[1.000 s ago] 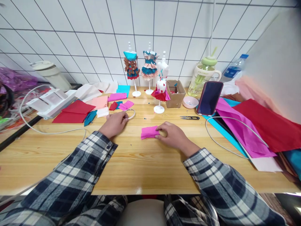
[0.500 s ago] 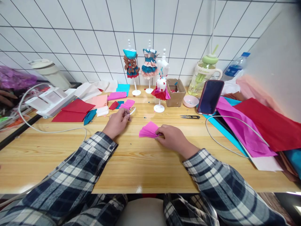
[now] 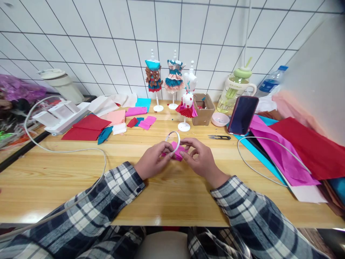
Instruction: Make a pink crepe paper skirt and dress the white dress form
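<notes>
My left hand (image 3: 156, 158) pinches a narrow white roll of tape (image 3: 177, 138), held upright as a ring over the middle of the table. My right hand (image 3: 201, 158) has its fingers curled at the right side of the tape roll, index finger and thumb at its edge. Whether a tape end is between them I cannot make out. Just behind and below the fingers lies a piece of pink crepe paper (image 3: 178, 155), partly hidden by both hands and the roll.
Three small dress forms (image 3: 184, 104) stand at the back, beside a cardboard box (image 3: 203, 114) and a pink bowl (image 3: 220, 120). Thread snips (image 3: 219, 137) and a propped phone (image 3: 242, 115) are at right. A white cable (image 3: 104, 158) crosses the left side near a power strip (image 3: 64, 117).
My left hand has brought the tape roll rightward to the middle. My right hand has let go of the pink crepe paper and moved its fingers to the roll.
</notes>
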The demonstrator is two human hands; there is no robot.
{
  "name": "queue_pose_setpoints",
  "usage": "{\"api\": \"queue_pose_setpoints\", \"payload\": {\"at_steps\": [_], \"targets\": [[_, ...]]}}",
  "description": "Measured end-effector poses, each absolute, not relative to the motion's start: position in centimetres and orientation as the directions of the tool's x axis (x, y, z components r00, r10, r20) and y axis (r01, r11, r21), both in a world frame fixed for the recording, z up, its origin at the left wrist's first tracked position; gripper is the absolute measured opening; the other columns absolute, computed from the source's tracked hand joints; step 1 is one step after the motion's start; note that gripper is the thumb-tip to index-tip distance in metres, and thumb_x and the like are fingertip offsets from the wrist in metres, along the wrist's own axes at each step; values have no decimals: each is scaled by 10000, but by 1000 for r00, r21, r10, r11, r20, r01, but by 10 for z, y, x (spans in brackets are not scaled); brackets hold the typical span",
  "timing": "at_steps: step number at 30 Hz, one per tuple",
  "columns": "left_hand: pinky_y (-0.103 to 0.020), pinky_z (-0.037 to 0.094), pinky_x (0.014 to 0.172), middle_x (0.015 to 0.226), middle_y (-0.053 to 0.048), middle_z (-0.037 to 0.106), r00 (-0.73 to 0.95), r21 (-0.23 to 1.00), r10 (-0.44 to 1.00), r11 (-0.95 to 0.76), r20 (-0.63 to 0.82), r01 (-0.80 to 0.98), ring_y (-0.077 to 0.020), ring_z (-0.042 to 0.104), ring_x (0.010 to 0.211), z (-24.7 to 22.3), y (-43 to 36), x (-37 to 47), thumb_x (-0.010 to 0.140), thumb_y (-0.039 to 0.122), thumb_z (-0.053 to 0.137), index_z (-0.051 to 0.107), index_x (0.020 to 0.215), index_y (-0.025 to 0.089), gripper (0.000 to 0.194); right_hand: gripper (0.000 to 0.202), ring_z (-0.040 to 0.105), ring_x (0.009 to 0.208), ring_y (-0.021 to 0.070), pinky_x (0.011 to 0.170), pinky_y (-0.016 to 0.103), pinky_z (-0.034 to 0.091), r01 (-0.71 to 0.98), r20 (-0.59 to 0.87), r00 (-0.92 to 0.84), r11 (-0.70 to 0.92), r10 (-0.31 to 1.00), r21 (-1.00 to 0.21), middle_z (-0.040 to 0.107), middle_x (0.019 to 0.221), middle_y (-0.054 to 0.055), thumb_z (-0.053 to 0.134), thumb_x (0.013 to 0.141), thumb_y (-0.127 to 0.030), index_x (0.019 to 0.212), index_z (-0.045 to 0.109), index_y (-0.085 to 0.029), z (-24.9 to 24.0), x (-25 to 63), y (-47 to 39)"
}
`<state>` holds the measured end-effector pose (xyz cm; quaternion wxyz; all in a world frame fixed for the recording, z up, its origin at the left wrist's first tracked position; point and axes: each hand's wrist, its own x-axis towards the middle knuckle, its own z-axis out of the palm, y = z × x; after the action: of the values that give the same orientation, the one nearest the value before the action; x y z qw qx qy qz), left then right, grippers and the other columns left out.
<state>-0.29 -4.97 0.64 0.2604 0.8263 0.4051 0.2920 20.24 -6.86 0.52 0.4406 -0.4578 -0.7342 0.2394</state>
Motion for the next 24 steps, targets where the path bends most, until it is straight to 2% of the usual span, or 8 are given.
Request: {"api": "queue_pose_setpoints", "payload": {"at_steps": [5, 10, 15, 19, 24], "targets": [[-257, 515, 788, 970, -7, 729, 562, 688, 799, -531, 212, 496, -157, 684, 878, 6, -53, 2, 929, 336, 465, 614, 1018, 239, 198, 313, 651, 842, 165, 636, 251, 521, 451, 414, -175, 446, 894, -773, 686, 1082, 57, 648, 818, -289, 1119, 602, -218, 5, 198, -70], [-245, 507, 743, 956, 3, 743, 534, 633, 813, -543, 231, 552, -157, 690, 830, 6, -55, 3, 911, 379, 490, 650, 1024, 250, 235, 170, 646, 790, 166, 650, 259, 500, 553, 395, -171, 419, 903, -720, 705, 911, 33, 602, 854, -279, 1010, 650, -232, 2, 194, -71], [-240, 486, 667, 904, 12, 750, 536, 551, 808, -571, 246, 608, -154, 691, 755, 5, -57, 3, 901, 355, 496, 669, 1018, 256, 231, 101, 626, 727, 146, 623, 240, 472, 529, 335, -197, 388, 921, -755, 694, 823, 0, 607, 838, -233, 935, 636, -229, 2, 194, -71], [-233, 482, 664, 903, 15, 752, 502, 561, 827, -548, 254, 620, -148, 690, 753, 5, -56, 3, 893, 358, 506, 680, 1001, 263, 226, 26, 613, 702, 138, 604, 230, 463, 523, 327, -202, 384, 923, -761, 685, 802, -6, 604, 830, -231, 855, 603, -223, 2, 194, -71], [-221, 472, 630, 823, 16, 746, 480, 601, 840, -525, 253, 603, -136, 678, 695, 6, -58, 4, 873, 352, 526, 681, 922, 250, 192, 268, 599, 646, 119, 627, 255, 495, 519, 426, -135, 431, 894, -738, 687, 1022, 23, 606, 835, -253, 1101, 585, -241, 4, 194, -73]]}}
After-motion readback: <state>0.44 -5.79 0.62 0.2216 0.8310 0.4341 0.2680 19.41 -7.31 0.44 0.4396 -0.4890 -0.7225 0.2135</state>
